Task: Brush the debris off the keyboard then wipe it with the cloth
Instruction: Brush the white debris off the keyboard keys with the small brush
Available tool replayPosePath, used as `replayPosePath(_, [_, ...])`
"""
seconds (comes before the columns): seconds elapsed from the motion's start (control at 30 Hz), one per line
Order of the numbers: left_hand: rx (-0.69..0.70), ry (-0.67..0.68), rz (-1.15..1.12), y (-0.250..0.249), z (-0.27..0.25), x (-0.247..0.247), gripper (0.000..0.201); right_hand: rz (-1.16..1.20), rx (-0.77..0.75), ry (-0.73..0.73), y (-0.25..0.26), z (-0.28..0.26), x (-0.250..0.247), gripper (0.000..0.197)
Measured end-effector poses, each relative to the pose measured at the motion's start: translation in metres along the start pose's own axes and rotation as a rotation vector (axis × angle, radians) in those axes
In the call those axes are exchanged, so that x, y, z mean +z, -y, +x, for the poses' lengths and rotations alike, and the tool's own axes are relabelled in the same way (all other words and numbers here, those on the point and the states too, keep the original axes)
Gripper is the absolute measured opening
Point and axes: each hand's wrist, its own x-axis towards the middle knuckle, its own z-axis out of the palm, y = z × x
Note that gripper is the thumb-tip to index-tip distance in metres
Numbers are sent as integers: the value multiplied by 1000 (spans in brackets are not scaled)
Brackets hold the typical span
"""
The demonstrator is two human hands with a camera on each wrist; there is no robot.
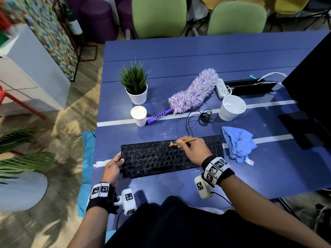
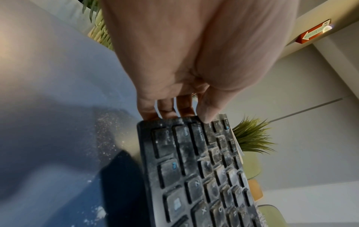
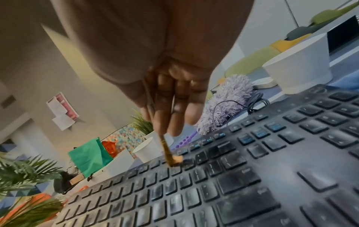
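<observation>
A dusty black keyboard lies on the blue table. My left hand grips its left end, thumb on top and fingers under the edge. My right hand pinches a thin wooden brush. Its bristle tip touches the upper key rows near the middle. A crumpled blue cloth rests just right of the keyboard.
Behind the keyboard are a purple duster, a small paper cup, a potted plant, a large white cup, a coiled cable, and a power strip. A dark monitor stands right.
</observation>
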Motion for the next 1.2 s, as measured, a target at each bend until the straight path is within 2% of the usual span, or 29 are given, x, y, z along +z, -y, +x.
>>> replayPosePath(0.1, [1, -2, -4, -3, -3, 2, 38, -247, 72, -118, 1, 5, -4, 37])
replayPosePath(0.17, [6, -12, -7, -3, -4, 1, 39, -167, 39, -114, 1, 6, -3, 34])
replayPosePath(0.23, [9, -15, -10, -2, -4, 1, 39, 14, -29, -13, 7, 1, -2, 26])
replayPosePath(0.3, [19, -11, -3, -2, -3, 2, 39, 39, -51, 37, 13, -4, 0, 24])
replayPosePath(0.4, [28, -10, 19, -5, -6, 4, 40, -359, 107, -87, 14, -2, -10, 36])
replayPosePath(0.43, [30, -10, 23, -6, -7, 4, 39, -398, 158, -142, 12, 0, -15, 39])
replayPosePath(0.5, [38, -12, 28, -7, -7, 4, 39, -295, 135, -162, 6, 3, -19, 38])
replayPosePath(0.57, [41, -9, 27, -7, -6, 5, 39, -120, 75, -97, 0, 4, -20, 32])
replayPosePath(0.63, [44, -2, 23, -7, -5, 4, 39, -192, 112, -29, -6, 5, -25, 38])
replayPosePath(0.73, [37, 1, 23, -9, -7, 3, 38, -418, 276, -131, -25, 3, -43, 42])
replayPosePath(0.8, [33, -4, 26, -8, -7, 2, 39, -361, 314, -199, -44, 4, -57, 35])
replayPosePath(0.93, [24, -10, 26, -5, -7, 0, 40, -94, 269, -271, -66, 3, -70, 30])
replayPosePath(1.0, [22, -8, 19, -5, -6, 0, 40, -69, 281, -251, -75, -3, -70, 26])
replayPosePath(1.1, [21, -19, 2, -4, -6, 0, 40, -45, 382, -128, -92, -14, -64, 26])
replayPosePath(1.2, [12, -16, -3, -1, -6, -2, 41, 46, 404, -237, -98, -23, -63, 27])
